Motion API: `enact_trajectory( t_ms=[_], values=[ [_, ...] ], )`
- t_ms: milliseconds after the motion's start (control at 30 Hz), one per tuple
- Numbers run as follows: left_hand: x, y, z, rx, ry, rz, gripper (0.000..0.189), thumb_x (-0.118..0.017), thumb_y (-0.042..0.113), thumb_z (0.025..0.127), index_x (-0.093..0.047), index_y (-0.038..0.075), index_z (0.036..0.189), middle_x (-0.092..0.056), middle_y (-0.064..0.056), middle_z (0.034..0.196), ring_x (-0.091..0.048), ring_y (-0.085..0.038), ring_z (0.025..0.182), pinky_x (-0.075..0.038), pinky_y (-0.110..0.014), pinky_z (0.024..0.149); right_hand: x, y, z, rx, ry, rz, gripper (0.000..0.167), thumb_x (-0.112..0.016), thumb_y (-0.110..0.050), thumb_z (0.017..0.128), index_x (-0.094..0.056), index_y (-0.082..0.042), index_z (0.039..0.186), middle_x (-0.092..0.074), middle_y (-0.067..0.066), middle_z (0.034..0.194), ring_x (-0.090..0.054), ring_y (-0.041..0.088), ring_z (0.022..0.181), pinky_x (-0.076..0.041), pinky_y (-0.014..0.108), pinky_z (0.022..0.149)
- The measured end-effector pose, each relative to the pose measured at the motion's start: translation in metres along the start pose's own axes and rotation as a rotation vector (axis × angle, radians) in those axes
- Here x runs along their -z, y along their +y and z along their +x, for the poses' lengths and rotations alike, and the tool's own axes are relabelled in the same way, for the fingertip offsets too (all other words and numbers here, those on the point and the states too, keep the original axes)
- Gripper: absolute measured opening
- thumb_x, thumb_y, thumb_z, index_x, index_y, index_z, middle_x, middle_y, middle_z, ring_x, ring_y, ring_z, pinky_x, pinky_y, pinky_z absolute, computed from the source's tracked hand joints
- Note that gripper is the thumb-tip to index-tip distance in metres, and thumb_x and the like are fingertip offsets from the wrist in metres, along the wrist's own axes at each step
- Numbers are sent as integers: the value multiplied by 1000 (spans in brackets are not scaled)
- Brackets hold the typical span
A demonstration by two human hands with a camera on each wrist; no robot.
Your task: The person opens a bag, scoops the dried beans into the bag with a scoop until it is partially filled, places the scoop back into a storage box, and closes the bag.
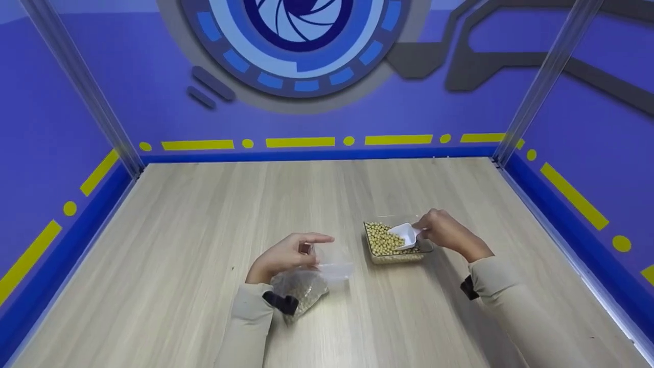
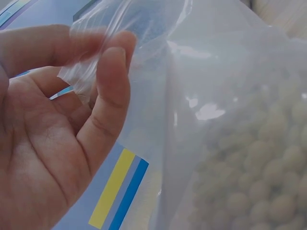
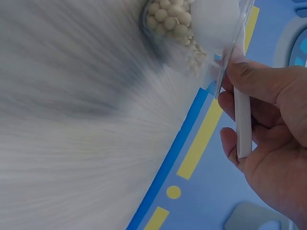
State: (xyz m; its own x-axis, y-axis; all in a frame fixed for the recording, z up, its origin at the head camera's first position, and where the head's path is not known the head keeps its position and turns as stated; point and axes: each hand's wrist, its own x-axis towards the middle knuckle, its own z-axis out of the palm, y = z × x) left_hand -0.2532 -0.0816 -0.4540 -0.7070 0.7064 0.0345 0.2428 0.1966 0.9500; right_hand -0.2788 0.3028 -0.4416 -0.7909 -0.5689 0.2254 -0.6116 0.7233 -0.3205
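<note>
In the head view my right hand (image 1: 445, 232) grips the handle of a white scoop (image 1: 405, 235), whose bowl rests among the round, pale yellow beans (image 1: 382, 239) in a clear rectangular container (image 1: 396, 259). The right wrist view shows the handle (image 3: 243, 124) lying between thumb and curled fingers. My left hand (image 1: 283, 258) pinches the open top of a clear zip bag (image 1: 306, 291) between thumb and fingers. The bag leans on the table under my wrist, with similar beans (image 2: 268, 182) bulging through its plastic in the left wrist view.
A pale wooden table (image 1: 204, 214) carries both the bag and the container. Blue-purple printed panels (image 1: 317, 122) with yellow dashes enclose its back and sides. Metal posts (image 1: 531, 97) stand at the back corners.
</note>
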Motion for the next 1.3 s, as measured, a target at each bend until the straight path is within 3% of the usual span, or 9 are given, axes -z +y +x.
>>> enact_trajectory(
  t_ms=[133,267,400,533,667,900,967,1200,1300],
  values=[
    [0,1,1,18,0,-14,56,-50,-11,82,-50,-2,137,-57,-26,92,-45,-6,64,-53,-19,68,-3,-3,0,-10,9,-4,25,-70,15,72,-72,10,96,-73,22,86,-70,30,76,-55,34,58],
    [0,-1,2,14,-3,-13,56,-51,-10,83,-50,0,138,-56,-31,111,-44,-6,64,-52,-18,67,-7,-4,0,-54,5,17,25,-70,14,72,-72,11,97,-72,23,86,-70,31,77,-56,36,59],
    [0,-2,2,16,-1,4,56,-51,-9,83,-51,2,138,-57,-28,113,-45,-5,65,-51,-17,66,-10,-6,0,-86,7,45,25,-70,12,73,-72,10,98,-72,23,88,-67,23,72,-52,30,55],
    [1,-4,2,2,-5,0,55,-50,-10,83,-50,-1,138,-57,-31,106,-48,-5,66,-55,-20,70,-14,-6,1,-91,12,50,26,-67,12,74,-73,8,99,-73,22,88,-52,12,61,-40,24,52],
    [2,-5,1,7,-12,-18,54,-49,-10,84,-49,-3,138,-55,-32,101,-52,-6,69,-57,-26,75,-19,-6,2,-84,5,52,21,-63,12,74,-76,2,87,-72,15,79,-44,11,58,-36,22,52],
    [2,-4,0,39,12,12,54,-52,-8,84,-52,2,137,-53,-6,80,-46,-7,66,-58,-27,75,-20,-5,5,-35,-36,86,18,-57,12,77,-69,0,75,-68,10,74,-40,11,59,-34,22,54],
    [2,-4,0,42,18,13,54,-51,-8,83,-52,2,137,-52,-4,79,-45,-7,66,-57,-26,73,-19,-5,6,-20,-64,91,16,-56,12,79,-66,0,74,-64,9,70,-39,11,58,-33,22,54],
    [0,-4,-1,36,4,-18,55,-50,-8,83,-51,0,138,-57,-25,121,-49,-6,68,-57,-24,73,-16,-4,9,-3,-153,70,16,-54,11,83,-65,1,77,-60,8,67,-37,10,59,-32,23,55],
    [-1,-4,-1,37,3,-18,56,-50,-8,83,-50,1,138,-56,-26,121,-49,-6,68,-57,-24,73,-15,-5,9,-41,-189,69,16,-53,10,86,-66,1,81,-59,8,68,-36,11,58,-32,23,54]
  ],
)
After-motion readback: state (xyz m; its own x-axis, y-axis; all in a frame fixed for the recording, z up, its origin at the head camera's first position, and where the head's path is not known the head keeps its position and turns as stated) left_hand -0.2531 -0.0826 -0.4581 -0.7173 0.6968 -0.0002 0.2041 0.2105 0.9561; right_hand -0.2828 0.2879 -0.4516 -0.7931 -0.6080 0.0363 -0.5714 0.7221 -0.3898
